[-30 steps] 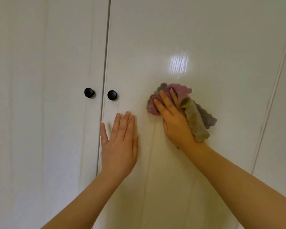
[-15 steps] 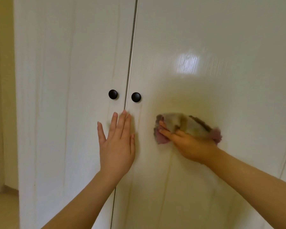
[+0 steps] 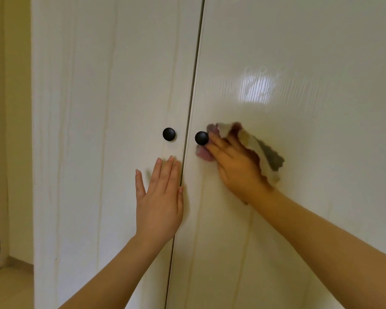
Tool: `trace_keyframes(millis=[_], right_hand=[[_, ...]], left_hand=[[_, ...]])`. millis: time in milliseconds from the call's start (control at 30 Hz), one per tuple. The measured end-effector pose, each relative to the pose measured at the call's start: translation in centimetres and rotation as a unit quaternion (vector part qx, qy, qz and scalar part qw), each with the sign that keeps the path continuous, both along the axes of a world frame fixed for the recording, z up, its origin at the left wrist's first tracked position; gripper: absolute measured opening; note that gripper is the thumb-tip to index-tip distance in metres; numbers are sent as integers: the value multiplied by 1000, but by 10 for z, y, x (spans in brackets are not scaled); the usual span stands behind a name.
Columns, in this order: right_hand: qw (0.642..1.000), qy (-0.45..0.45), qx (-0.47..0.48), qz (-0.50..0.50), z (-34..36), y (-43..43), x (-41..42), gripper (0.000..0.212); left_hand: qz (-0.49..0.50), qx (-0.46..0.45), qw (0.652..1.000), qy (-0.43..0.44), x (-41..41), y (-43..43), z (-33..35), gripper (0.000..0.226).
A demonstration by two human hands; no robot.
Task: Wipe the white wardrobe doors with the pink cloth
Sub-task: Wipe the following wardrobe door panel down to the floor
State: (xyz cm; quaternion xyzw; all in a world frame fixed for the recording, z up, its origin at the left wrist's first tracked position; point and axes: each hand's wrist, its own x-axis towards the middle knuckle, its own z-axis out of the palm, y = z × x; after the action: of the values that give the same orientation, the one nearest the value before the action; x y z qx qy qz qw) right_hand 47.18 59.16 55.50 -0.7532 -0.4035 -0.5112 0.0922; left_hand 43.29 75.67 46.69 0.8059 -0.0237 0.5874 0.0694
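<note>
Right hand (image 3: 234,166) lies flat on the pink cloth (image 3: 262,150), fingers straight, pressing it onto the right wardrobe door (image 3: 310,208). The thumb is hidden, so I can't tell if it hooks the fabric. The cloth is bunched against the door just right of the right knob (image 3: 201,138). A pink edge pokes out under the fingertips, and beige/grey folds trail away from the knob past the knuckles. The hand is motion-blurred, so probably mid-stroke. A flat palm spreads pressure over the wad better than a pinch would.

Left hand (image 3: 159,204) is bare, fingers released and straight, palm on the left door (image 3: 98,152) below-left of that knob, thumb at the seam (image 3: 195,74). It's likely bracing, so the doors don't rattle or swing under wipe load. Left knob (image 3: 169,134) is just left of the right knob, across the seam.

Can't tell how much of the doors is done.
</note>
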Motion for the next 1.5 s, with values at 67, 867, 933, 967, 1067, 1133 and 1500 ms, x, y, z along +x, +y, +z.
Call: trace_keyframes(millis=[67,867,933,967,1067,1133,1500], right_hand=[[995,-40,-87,-13,-26,4,6,42],[992,93,19,81,-16,-16,-10,29],[996,-63,52,-17,-1,-16,-1,36],[991,-106,27,-76,-7,-14,-3,40],[980,-78,-164,-79,-67,-13,-1,41],[985,77,-157,-7,-72,-11,-12,32],[954,272,37,117,-83,6,-12,33]], left_hand=[[-9,3,1000,-2,0,2,0,47],[0,59,998,21,11,8,-16,50],[3,63,998,29,12,7,-20,50],[3,66,997,33,11,7,-22,51],[0,81,996,41,10,3,-28,51],[0,93,995,47,10,3,-31,51],[1,100,992,73,3,12,-35,53]])
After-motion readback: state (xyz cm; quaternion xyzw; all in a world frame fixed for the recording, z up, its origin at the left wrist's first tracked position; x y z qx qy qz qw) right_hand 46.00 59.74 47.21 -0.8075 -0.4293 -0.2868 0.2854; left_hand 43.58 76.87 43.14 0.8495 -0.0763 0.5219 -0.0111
